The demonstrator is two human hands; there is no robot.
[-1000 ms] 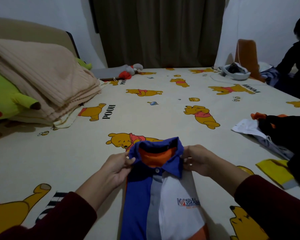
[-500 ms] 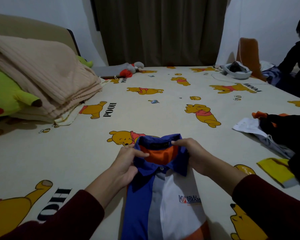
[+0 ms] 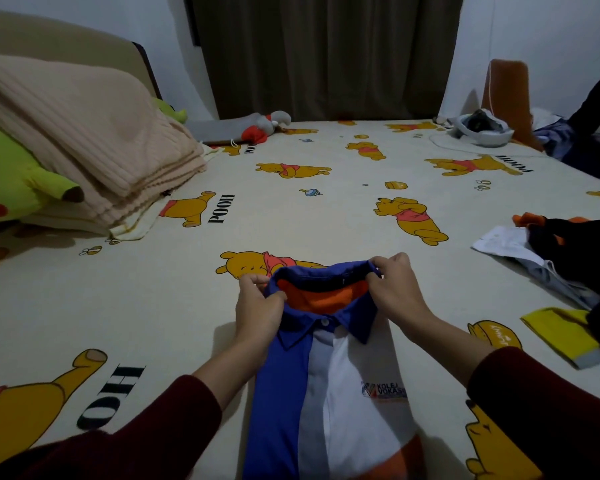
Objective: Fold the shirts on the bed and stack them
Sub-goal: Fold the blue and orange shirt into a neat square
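Head view. A blue, white and orange polo shirt [image 3: 329, 393] lies front-up on the bed [image 3: 291, 216], folded into a narrow strip that runs from the lower edge of the view up to the collar [image 3: 326, 289]; a logo patch sits on the white panel. The left hand [image 3: 257, 306] grips the collar's left end, fingers curled and clamped on the blue cloth. The right hand [image 3: 394, 289] pinches the collar's right end, fingers likewise closed on the fabric. Both forearms emerge from dark red sleeves. The collar's back edge is raised slightly between the two hands, showing the orange lining. The bed carries a cream sheet printed with yellow bears. Well apart to the right lies a heap of unfolded clothes [image 3: 548, 258], white, dark and orange, with a yellow garment [image 3: 558, 332] near it. At far left, a folded beige blanket [image 3: 94, 140] rests against a green and yellow plush toy [image 3: 11, 178]. A dark curtain [image 3: 326, 53] hangs behind the bed.
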